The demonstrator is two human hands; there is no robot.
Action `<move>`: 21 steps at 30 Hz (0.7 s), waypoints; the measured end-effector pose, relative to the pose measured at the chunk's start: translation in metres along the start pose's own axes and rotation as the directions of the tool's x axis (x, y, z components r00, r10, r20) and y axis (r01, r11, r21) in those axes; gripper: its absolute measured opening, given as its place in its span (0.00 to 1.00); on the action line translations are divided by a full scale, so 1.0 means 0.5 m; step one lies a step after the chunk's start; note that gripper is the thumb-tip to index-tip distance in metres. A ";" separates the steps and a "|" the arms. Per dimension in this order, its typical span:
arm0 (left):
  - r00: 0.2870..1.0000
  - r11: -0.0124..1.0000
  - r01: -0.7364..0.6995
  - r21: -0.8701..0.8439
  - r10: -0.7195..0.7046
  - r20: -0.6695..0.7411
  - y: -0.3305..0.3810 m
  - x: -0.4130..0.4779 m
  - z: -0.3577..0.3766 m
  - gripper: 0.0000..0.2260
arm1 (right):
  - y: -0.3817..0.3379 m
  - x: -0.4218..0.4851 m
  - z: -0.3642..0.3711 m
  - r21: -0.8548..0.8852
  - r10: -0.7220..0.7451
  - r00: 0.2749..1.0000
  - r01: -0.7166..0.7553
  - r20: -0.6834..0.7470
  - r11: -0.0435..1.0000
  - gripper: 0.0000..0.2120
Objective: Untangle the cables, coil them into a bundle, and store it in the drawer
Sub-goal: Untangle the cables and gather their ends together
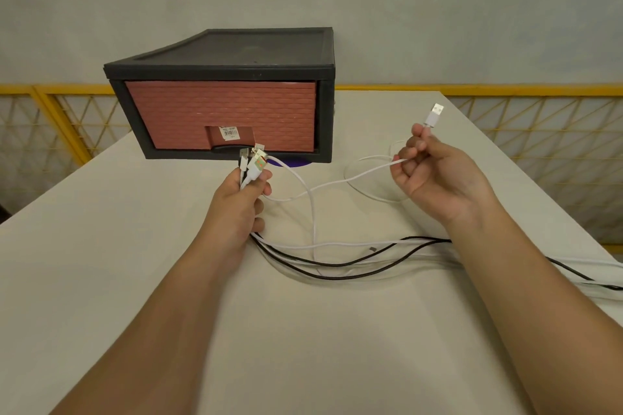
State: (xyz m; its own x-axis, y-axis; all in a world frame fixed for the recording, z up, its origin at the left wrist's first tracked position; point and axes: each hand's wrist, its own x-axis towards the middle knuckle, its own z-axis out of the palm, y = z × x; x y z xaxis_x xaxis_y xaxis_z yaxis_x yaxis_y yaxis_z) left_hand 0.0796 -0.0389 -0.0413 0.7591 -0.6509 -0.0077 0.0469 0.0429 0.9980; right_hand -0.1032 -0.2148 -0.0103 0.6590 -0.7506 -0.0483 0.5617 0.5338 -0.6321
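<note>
The left hand is closed in a fist around a bunch of cable ends, the plugs sticking up out of the top of the grip just in front of the drawer — its reddish-brown front is fully closed inside the black frame. The right hand, palm turned up, pinches a white USB plug between thumb and fingertips, the plug pointing upward; the other fingers are loosely curled. From that plug a white cable loops across the table toward the left hand. Below both hands, 2 black cables (and several white ones alongside) trail off to the right edge, still loose and uncoiled.
</note>
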 end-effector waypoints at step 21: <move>0.985 0.979 0.149 -0.140 -0.135 0.109 0.011 -0.011 0.005 0.15 | 0.066 -0.097 0.118 -0.739 -0.268 0.939 0.335 0.214 0.584 0.05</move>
State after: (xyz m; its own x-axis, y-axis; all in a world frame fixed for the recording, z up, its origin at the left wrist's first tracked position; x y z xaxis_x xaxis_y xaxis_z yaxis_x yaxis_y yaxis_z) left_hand 0.0740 -0.0369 -0.0357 0.6708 -0.7292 -0.1352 0.2499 0.0506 0.9670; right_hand -0.0872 -0.1377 0.0169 0.5754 -0.7650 0.2892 0.1790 -0.2271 -0.9573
